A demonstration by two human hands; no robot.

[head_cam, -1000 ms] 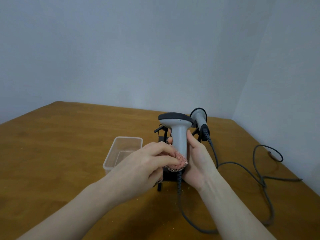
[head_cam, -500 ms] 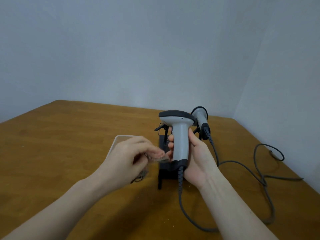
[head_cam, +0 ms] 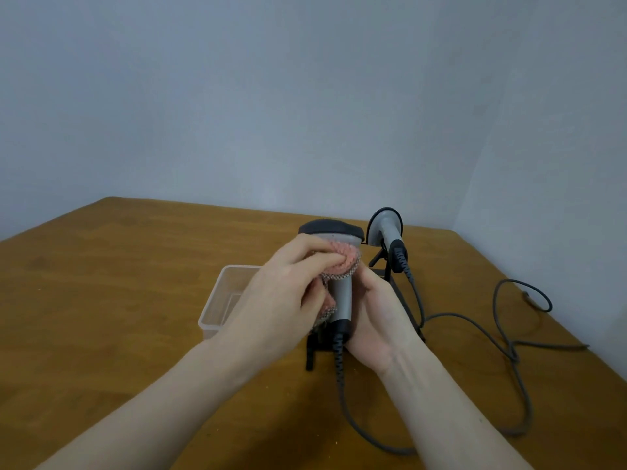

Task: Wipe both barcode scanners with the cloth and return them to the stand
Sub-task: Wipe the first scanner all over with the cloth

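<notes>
Wooden table (head_cam: pixel 101 300), near its far right corner: left hand (head_cam: pixel 285 293), pinching the cloth (head_cam: pixel 342 262), has climbed from handle base to the head of the scanner (head_cam: pixel 339 266) clasped upright by right hand (head_cam: pixel 376 313); second scanner (head_cam: pixel 386 228) waits on stand (head_cam: pixel 400 300), likely unwiped.

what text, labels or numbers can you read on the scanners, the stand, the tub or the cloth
None can be read. The held scanner, the second scanner on the stand, the clear tub and the pink cloth show no legible words, labels or numbers in this view.
</notes>
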